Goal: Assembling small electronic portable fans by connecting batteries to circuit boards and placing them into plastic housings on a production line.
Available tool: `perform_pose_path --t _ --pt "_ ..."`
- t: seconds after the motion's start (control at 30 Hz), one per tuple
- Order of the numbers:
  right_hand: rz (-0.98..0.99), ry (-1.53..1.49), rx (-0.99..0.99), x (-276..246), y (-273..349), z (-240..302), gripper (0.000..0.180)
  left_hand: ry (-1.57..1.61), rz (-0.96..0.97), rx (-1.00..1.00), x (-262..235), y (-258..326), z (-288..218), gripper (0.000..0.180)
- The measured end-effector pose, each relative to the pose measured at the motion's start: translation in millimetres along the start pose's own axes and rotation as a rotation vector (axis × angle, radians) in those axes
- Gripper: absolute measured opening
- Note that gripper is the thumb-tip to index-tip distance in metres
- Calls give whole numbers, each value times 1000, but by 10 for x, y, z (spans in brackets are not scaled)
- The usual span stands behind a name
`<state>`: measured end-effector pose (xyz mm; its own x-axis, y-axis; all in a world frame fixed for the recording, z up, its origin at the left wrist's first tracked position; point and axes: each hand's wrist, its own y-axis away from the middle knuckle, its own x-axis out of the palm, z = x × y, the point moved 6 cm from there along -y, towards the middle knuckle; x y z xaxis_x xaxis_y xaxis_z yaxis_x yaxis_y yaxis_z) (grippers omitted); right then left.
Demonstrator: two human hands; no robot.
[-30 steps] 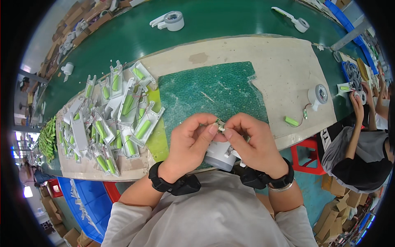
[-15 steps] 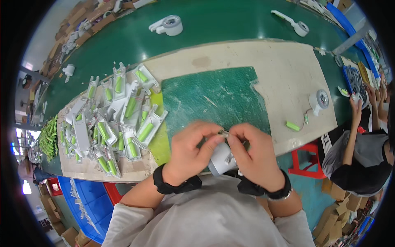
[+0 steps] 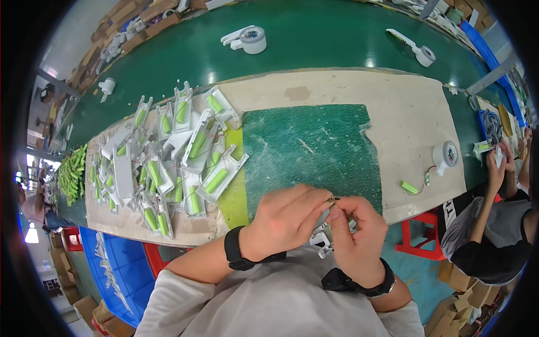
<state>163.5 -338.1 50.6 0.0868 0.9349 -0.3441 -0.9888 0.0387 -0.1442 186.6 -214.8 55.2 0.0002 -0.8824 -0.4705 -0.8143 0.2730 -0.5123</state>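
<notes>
Two hands meet just off the near edge of the bench, over my lap. My left hand [image 3: 286,222] is curled nearly closed, thumb and forefinger pinching a tiny metal-tipped part [image 3: 333,199]. My right hand [image 3: 359,238] is curled the same way, its fingertips pressed on that part from the other side, so both grip it together. Under my fingers sits a white housing [image 3: 321,241], mostly hidden; it seems to rest in my hands, but I cannot tell which hand carries it. Each wrist wears a black band.

Beyond my hands a green mat [image 3: 311,149] lies on a pale board [image 3: 404,112] at the near edge of the bench [image 3: 314,45]. At the mat's left side, a heap of white housings with green cells [image 3: 174,151] is spread toward the left end of the board. Near the board's right edge stands a tape roll [image 3: 446,157], and just before it lies a loose green cell [image 3: 410,187] with thin wires. Two white tape dispensers [image 3: 247,39] sit toward the far edge of the bench. At the right end another person's hands [image 3: 497,163] hold a small thing.
</notes>
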Motion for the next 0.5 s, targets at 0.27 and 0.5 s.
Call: perform_pose_path --t 0.27,0.5 --pt "177 -49 -15 -110 -195 -136 6 482 288 -302 127 -24 266 16" --pt "212 -74 -69 -129 -306 -176 10 1023 495 -614 160 -30 342 29"
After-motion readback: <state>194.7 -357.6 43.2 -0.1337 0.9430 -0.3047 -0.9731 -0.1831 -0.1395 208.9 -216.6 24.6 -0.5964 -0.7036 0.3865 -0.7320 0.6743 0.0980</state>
